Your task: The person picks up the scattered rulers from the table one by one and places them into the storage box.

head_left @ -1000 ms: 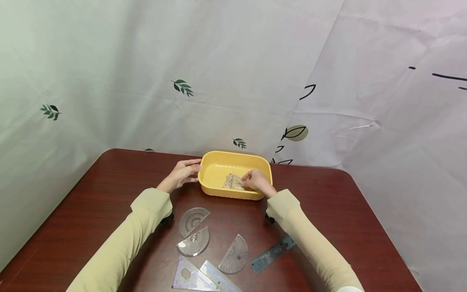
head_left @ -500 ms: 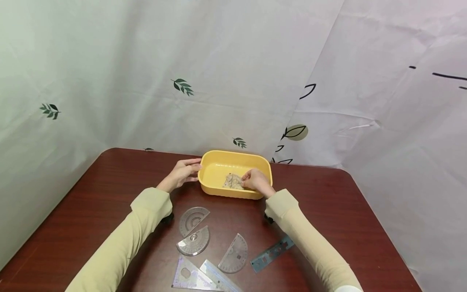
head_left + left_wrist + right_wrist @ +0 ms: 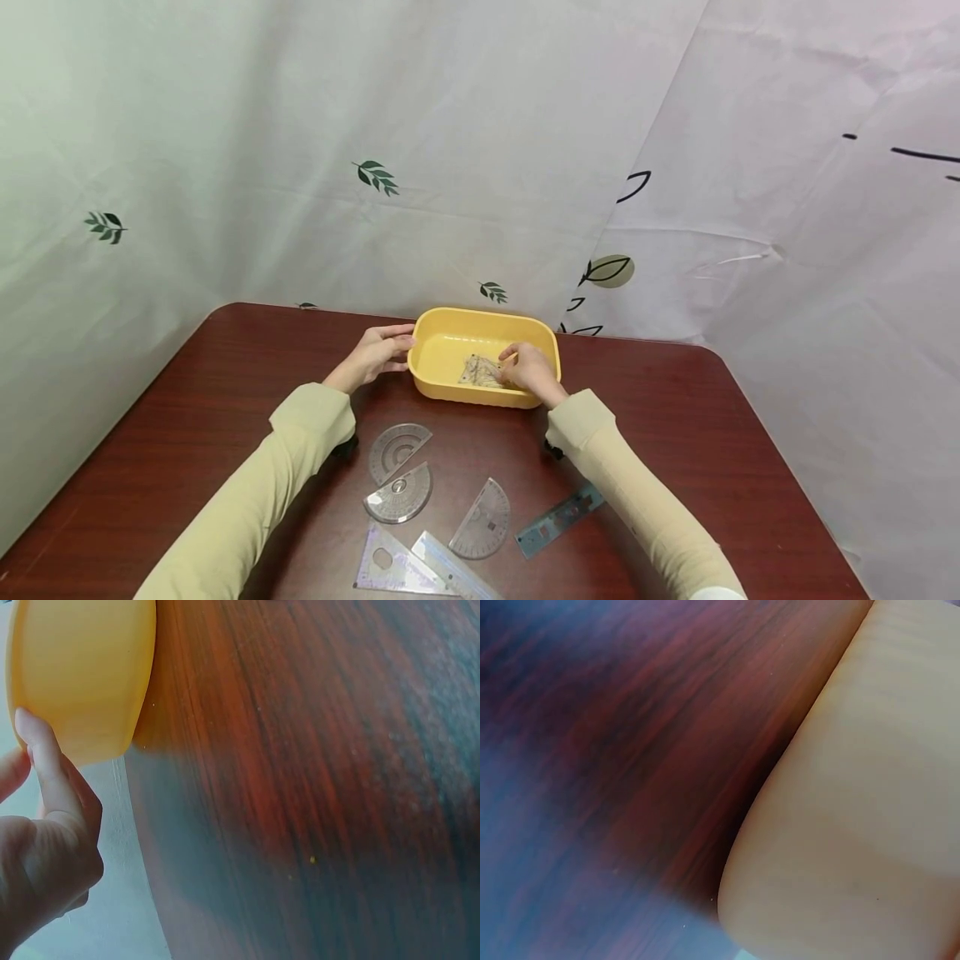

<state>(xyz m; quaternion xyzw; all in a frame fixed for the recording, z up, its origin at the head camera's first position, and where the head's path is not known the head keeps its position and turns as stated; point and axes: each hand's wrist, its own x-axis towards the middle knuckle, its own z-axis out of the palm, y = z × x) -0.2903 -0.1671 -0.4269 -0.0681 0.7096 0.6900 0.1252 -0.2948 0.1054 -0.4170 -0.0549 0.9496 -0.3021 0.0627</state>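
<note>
A yellow plastic basin [image 3: 442,391] stands near the table's far edge. In its front part lies a small heap of thin, whitish pieces [image 3: 480,372] with dark specks, too small to make out. My left hand [image 3: 372,357] touches the basin's left end, its fingers fairly straight; in the left wrist view a finger [image 3: 46,750] lies against the outer wall, with the thumb near the rim. My right hand [image 3: 528,369] reaches over the front rim, bent fingertips at the heap's right side. Whether they pinch a piece cannot be made out. The right wrist view shows only the basin's outer wall [image 3: 855,787] and the table.
Nearer on the dark red table [image 3: 675,433] lie clear protractors [image 3: 482,521], a set square [image 3: 390,567], a clear ruler [image 3: 453,569] and a bluish ruler [image 3: 558,521], partly under my right sleeve. A pale cloth [image 3: 480,167] hangs behind the table.
My right fingertips have shifted slightly right and up from the heap, and look a little more spread. The left hand and the basin hold their places.
</note>
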